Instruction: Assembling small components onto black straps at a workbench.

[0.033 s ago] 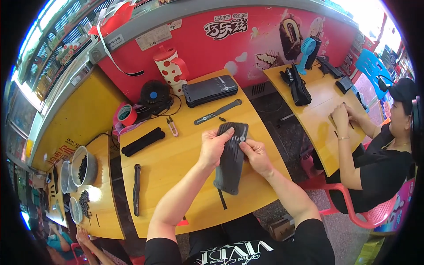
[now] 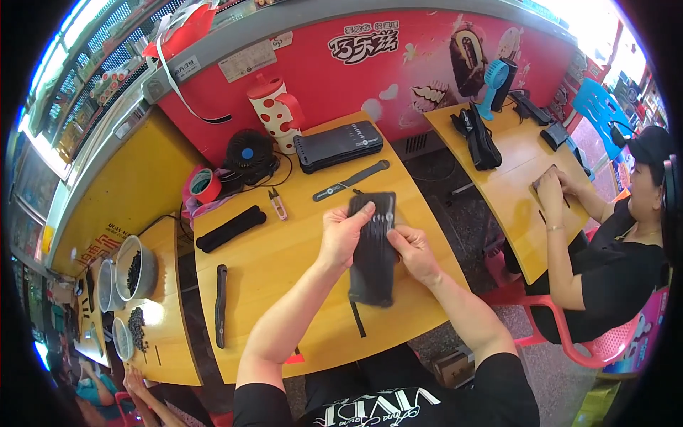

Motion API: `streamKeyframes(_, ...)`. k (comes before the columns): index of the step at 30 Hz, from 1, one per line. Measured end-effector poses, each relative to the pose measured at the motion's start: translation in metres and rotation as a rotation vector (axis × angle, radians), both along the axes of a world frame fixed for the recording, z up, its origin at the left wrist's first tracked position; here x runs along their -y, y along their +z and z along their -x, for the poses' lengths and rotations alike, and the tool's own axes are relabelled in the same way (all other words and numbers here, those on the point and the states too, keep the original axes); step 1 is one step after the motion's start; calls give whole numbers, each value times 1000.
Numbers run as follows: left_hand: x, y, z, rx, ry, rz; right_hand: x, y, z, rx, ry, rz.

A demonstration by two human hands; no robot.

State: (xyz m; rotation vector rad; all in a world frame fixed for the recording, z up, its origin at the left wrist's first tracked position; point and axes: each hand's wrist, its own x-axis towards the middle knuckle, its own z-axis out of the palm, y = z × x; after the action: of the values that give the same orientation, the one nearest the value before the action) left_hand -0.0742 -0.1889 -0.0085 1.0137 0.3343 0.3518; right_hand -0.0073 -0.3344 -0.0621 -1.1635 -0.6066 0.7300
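Both my hands hold a dark grey panel of narrow straps [image 2: 373, 267] laid side by side, lifted over the near middle of the table. My left hand [image 2: 343, 235] pinches its upper left part, thumb on the front. At the upper right edge, my right hand [image 2: 416, 254] grips it with thumb and curled fingers; those behind are hidden. Just beyond lies a single grey strap [image 2: 350, 181] with a small dark tip near the panel. Farther back sits a stack of similar black panels [image 2: 340, 146]. Below the held panel a thin black strip [image 2: 358, 320] rests on the table.
Thread snips [image 2: 277, 205], a black strap bundle [image 2: 231, 228] and a narrow folded strap [image 2: 221, 306] lie left on the wooden table [image 2: 284, 277]. Behind stand a black fan [image 2: 250, 155] and a spotted tumbler [image 2: 274, 114]. A co-worker [image 2: 612, 263] sits at the right table.
The held panel has turned slightly, its lower end moving right and a little up. My hands keep their grip with only small shifts.
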Motion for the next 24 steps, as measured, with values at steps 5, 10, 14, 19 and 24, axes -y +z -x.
streamKeyframes(5,-9,11,1,-6,11,3,5,8,4,-30,72,118)
streamKeyframes(10,-17,2,-6,29,12,-78,2,-2,7,31,99,-21)
streamKeyframes(14,-14,-9,-15,20,89,-44,2,-10,-1,284,89,17)
streamKeyframes(19,-24,-2,-20,-7,136,6,5,-7,-4,118,84,26)
streamKeyframes(24,-50,20,-13,55,115,99,-4,10,12,17,49,13)
